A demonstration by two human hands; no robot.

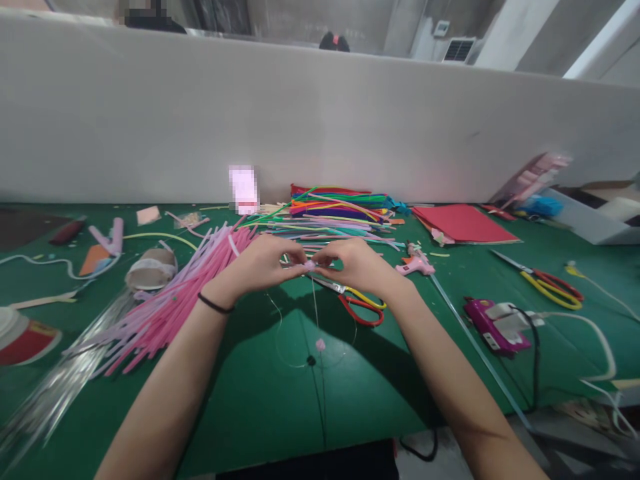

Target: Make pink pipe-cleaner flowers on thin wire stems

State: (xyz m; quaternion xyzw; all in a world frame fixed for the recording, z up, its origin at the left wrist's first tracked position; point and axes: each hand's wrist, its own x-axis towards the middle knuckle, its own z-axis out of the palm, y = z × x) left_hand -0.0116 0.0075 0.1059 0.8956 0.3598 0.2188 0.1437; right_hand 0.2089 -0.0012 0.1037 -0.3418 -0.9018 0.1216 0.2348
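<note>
Above the middle of the green table (280, 427), my left hand (273, 260) and my right hand (355, 263) meet fingertip to fingertip. Both pinch a small lilac-pink piece (311, 265); its exact kind is too small to make out. From it a thin pale strand (315, 300) runs down to a second small pink piece (321, 345). A fine clear looped line (279, 333) shows below my hands, near a small dark round spot (311, 361). Just under my right hand lie scissors (363, 310) with red and yellow handles, their blades partly hidden.
Pink and lilac pipe cleaners (175, 300) lie left, multicoloured ones (340, 210) behind my hands. A pink glue gun (416, 261), red sheets (465, 223), second scissors (545, 283) and a purple power strip (495, 327) with cables lie right. A grey partition (320, 120) bounds the back.
</note>
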